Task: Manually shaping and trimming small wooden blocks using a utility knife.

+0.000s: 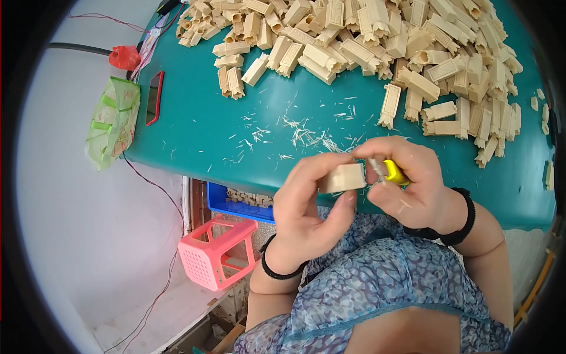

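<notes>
My left hand (pixel 300 206) grips a beige box-shaped piece (pixel 344 179) between thumb and fingers, just over the near edge of the green table (pixel 200 133). Close beside it on the right, my right hand (pixel 418 183) is closed around a small tool with a yellow handle (pixel 395 173). The tool's greyish tip is near the end of the piece; whether they touch I cannot tell. Thin pale shavings (pixel 312 139) lie scattered beyond my hands. One loose beige piece (pixel 390 106) lies just past my right hand.
A large heap of similar beige pieces (pixel 407 44) covers the far and right side. At the left edge are a red-edged phone (pixel 154 97), a green plastic bag (pixel 118 118) and a red bag (pixel 124 58). Below stand a blue bin (pixel 236 208) and a pink stool (pixel 197 259).
</notes>
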{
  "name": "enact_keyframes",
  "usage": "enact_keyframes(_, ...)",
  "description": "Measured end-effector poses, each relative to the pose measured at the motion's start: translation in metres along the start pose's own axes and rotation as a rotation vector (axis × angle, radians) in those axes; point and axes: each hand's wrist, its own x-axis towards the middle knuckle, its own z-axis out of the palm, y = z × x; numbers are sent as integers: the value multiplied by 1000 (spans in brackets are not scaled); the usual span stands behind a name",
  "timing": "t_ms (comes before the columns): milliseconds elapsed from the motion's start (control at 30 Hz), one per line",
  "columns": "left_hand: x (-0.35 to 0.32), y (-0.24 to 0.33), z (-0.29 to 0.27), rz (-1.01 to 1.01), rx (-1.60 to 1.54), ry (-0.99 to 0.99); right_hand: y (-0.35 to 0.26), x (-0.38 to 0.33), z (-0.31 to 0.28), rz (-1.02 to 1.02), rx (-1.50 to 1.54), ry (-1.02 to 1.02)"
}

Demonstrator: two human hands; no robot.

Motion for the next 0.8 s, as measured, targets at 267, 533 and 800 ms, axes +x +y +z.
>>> enact_keyframes(267, -7, -5, -7, 256, 126, 201, -3, -1, 5, -11, -107, -137)
enact_keyframes(533, -6, -8, -8, 338, 250, 261, -4, 0, 6, -27, -149, -108)
enact_keyframes(800, -7, -8, -10, 345, 280, 264, -4, 1, 7, -59, -190, -77)
